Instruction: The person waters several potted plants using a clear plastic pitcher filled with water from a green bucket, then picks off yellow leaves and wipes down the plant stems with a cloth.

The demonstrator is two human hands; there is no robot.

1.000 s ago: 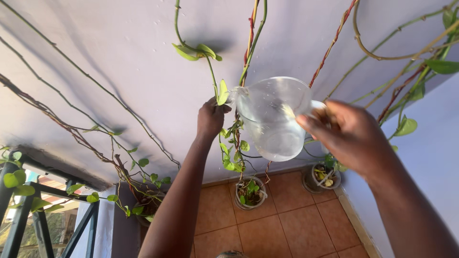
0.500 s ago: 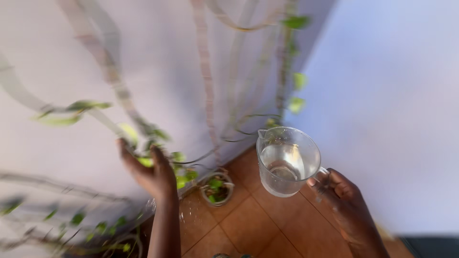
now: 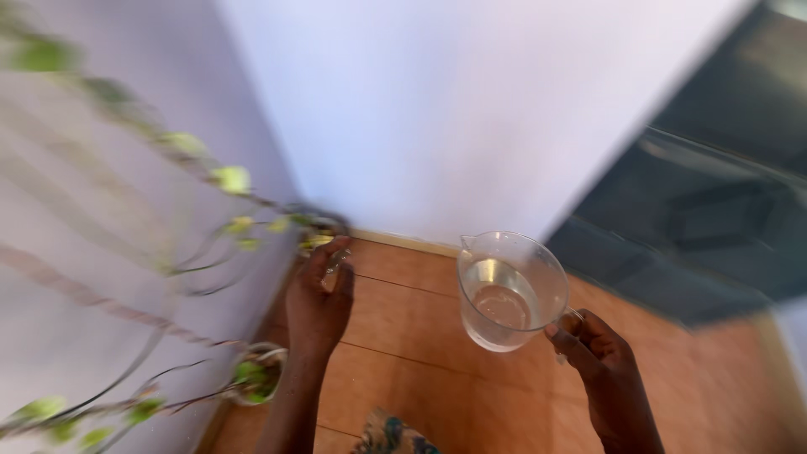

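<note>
My right hand [image 3: 598, 357] grips the handle of a clear plastic jug [image 3: 511, 290], held upright over the floor with a little water in the bottom. My left hand [image 3: 319, 304] reaches forward along the left wall, fingertips at a blurred pot [image 3: 324, 229] and the trailing vine [image 3: 227, 181] with pale green leaves in the corner. Motion blur hides whether those fingers hold anything. The two hands are about a jug's width apart.
A small potted plant [image 3: 256, 378] stands on the terracotta tile floor [image 3: 420, 336] against the left wall, just beside my left forearm. White walls meet in the corner ahead. A dark glazed door [image 3: 714, 210] is at the right. Patterned cloth [image 3: 387, 437] shows at the bottom edge.
The view has swung down from the vines on the wall to the floor corner. The jug went from tipped up high to upright and low. My left hand dropped from the vine towards the corner pot.
</note>
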